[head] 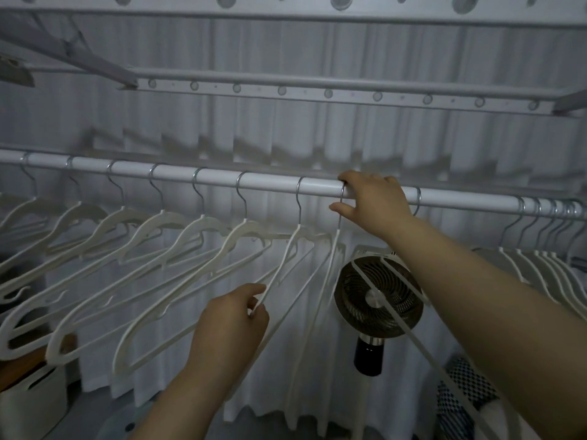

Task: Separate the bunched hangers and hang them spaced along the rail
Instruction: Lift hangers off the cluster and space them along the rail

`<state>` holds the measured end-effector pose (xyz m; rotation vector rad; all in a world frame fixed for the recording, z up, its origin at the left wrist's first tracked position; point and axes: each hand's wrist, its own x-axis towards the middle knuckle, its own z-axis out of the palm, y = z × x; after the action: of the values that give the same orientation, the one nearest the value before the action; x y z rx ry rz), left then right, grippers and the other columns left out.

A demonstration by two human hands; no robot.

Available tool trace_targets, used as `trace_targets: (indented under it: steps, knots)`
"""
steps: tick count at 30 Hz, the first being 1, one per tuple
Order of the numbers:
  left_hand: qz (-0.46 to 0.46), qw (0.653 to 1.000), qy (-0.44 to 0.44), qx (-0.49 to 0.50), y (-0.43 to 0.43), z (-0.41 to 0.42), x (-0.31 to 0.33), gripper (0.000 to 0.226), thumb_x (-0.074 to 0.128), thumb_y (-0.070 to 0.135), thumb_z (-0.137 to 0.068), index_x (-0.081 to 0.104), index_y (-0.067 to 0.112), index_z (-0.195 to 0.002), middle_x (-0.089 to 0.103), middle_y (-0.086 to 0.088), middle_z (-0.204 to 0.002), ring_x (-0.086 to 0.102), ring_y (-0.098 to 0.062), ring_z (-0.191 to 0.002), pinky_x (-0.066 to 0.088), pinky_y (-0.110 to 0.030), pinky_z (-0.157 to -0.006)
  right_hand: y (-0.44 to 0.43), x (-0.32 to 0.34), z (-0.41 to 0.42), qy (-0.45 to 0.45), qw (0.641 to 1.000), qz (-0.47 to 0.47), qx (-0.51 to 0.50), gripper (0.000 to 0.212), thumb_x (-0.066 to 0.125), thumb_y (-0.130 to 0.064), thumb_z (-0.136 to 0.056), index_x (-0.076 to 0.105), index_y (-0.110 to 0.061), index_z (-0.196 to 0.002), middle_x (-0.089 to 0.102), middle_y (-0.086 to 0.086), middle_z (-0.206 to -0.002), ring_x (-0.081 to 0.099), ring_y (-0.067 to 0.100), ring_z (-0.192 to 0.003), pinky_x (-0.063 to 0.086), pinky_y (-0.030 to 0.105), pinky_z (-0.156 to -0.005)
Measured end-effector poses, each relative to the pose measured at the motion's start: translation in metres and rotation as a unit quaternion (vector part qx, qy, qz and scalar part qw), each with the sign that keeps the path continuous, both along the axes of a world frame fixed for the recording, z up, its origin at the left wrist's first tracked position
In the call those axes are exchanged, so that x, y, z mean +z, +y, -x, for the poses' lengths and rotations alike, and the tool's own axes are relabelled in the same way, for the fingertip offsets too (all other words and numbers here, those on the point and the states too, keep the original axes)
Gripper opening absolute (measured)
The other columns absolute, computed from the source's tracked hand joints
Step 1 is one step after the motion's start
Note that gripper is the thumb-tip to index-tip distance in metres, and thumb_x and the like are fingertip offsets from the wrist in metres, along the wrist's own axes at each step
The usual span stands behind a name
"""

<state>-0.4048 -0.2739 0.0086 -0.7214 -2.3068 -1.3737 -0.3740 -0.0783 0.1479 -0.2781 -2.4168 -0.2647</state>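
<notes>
Hangers on a rail, pleated white curtain (317, 138) behind.
Round white rail (270, 181): thin white plastic spaced hangers (152, 230) with metal hooks on the left, tight bunch (552, 258) at far right, round dark-grilled fan (355, 293) below. My right hand (374, 201) wraps the rail at one hook; my left hand (232, 319) pinches the next hanger (297, 233) by its arm.

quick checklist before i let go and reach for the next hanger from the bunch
1. Held hook seated over rail: cannot tell, right hand covers its top.
2. Spacing from neighbouring hook: ok, similar to the rest.
3. Left hand free: not ok, pinches a hanger arm.
4. Bunched hangers at the rail's right end: not ok, close-packed.
5. Lower arms untangled: cannot tell.
</notes>
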Motion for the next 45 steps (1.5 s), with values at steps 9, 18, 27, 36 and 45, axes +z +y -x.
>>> trace_targets:
  steps: [9,18,27,36,45]
  knots:
    - [0.032,0.998,0.047,-0.009,-0.027,0.006,0.009,0.03,0.05,0.009,-0.089,0.061,0.015,-0.116,0.054,0.01,-0.067,0.06,-0.023,-0.071,0.034,-0.011,-0.056,-0.02,-0.004,0.006,0.018,0.998,0.027,-0.053,0.064,0.055,-0.046,-0.085,0.032,-0.018,-0.138,0.053,0.005,-0.13,0.041,0.026,-0.126,0.013,0.045,-0.112]
    - [0.042,0.99,0.135,-0.011,-0.042,0.003,0.033,0.027,0.066,0.012,-0.081,0.067,0.005,-0.107,0.067,-0.013,-0.111,0.059,-0.032,-0.106,0.04,-0.035,-0.089,-0.001,-0.006,-0.05,0.028,0.99,0.015,-0.138,0.057,0.051,-0.037,-0.089,0.031,-0.019,-0.139,0.037,0.003,-0.144,0.027,0.023,-0.135,0.002,0.047,-0.115]
    - [-0.086,0.98,0.143,-0.105,0.004,-0.081,0.056,0.009,0.067,0.022,-0.079,0.063,0.03,-0.082,0.053,0.02,-0.066,0.051,0.019,-0.066,0.037,0.005,-0.06,0.067,-0.005,-0.127,0.058,0.979,0.101,-0.169,0.051,0.054,-0.028,-0.088,0.038,-0.011,-0.133,0.042,0.012,-0.138,0.033,0.029,-0.13,0.018,0.037,-0.108]
    - [0.013,1.0,0.015,-0.024,0.11,-0.112,0.058,0.041,0.058,0.038,-0.084,0.06,0.017,-0.118,0.065,0.003,-0.111,0.058,-0.01,-0.086,0.04,-0.021,-0.077,0.115,0.0,-0.169,-0.001,0.997,0.047,-0.055,0.056,0.053,-0.03,-0.089,0.032,-0.016,-0.139,0.04,0.007,-0.142,0.034,0.028,-0.13,0.022,0.036,-0.106]
    - [0.282,0.955,-0.084,0.017,0.134,-0.127,0.041,0.048,0.055,0.045,-0.084,0.049,0.018,-0.124,0.058,-0.001,-0.122,0.055,-0.02,-0.111,0.043,-0.028,-0.089,0.145,0.012,-0.148,-0.056,0.998,0.0,-0.017,0.057,0.049,-0.032,-0.091,0.027,-0.017,-0.142,0.036,0.008,-0.146,0.03,0.027,-0.133,0.015,0.035,-0.11]
